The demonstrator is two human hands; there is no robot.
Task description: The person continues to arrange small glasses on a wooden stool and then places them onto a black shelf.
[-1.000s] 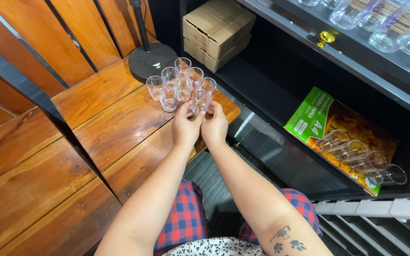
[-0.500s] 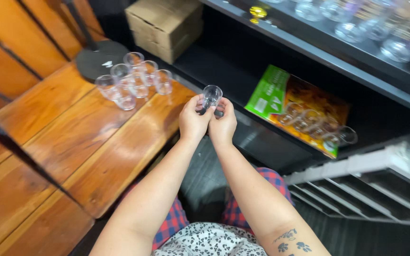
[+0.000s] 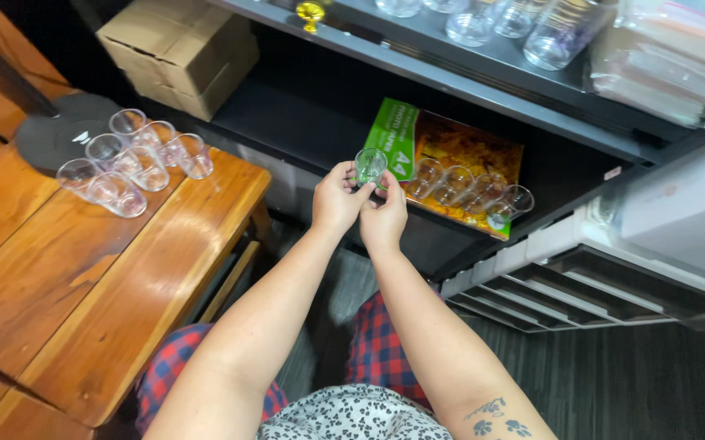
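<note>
Both of my hands hold one small clear shot glass [image 3: 370, 165] in front of a dark lower shelf. My left hand [image 3: 336, 200] grips its left side and my right hand [image 3: 385, 216] pinches it from below and from the right. Just past the glass, a short row of the same clear glasses [image 3: 471, 189] stands on a green and orange printed packet [image 3: 450, 163] lying on the shelf. Back on the wooden table [image 3: 124, 277] at the left, a cluster of several more shot glasses [image 3: 128, 161] stands near the far edge.
A round black stand base [image 3: 55, 134] sits behind the cluster on the table. Cardboard boxes [image 3: 181, 53] fill the shelf's left end. The upper shelf [image 3: 483, 49] carries larger glassware. White drawer units [image 3: 605, 269] jut out at the right.
My hands have carried the glass from the table's edge rightwards to the shelf, close to the row of glasses on the packet. The view has swung right with them.
</note>
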